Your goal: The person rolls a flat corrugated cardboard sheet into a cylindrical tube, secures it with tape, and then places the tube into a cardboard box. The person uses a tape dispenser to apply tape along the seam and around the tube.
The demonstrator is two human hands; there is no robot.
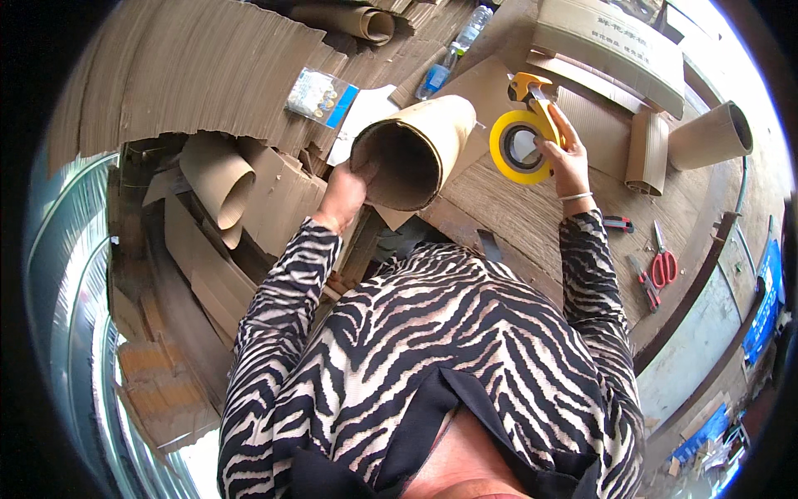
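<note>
A wide cardboard tube (453, 137) lies in front of me with its open end toward me. My left hand (343, 193) grips its left rim, the fingers reaching inside the opening. Off to the right, my right hand (567, 158) is closed around a yellow tape dispenser (544, 123) loaded with a roll of yellow tape (505, 137). The dispenser's orange head points up and away from me, apart from the tube. A white sheet (362, 116) lies to the left of the tube, next to a clear bag of small round pieces (320, 96).
Red-handled scissors (663, 268) and two utility knives, one being a red and grey cutter (642, 283), lie on the wooden table (532, 224) at right. Another tube (711, 135) and a carton (611, 46) stand beyond. Plastic bottles (436, 79) lie behind; stacked cardboard (183, 66) fills the left.
</note>
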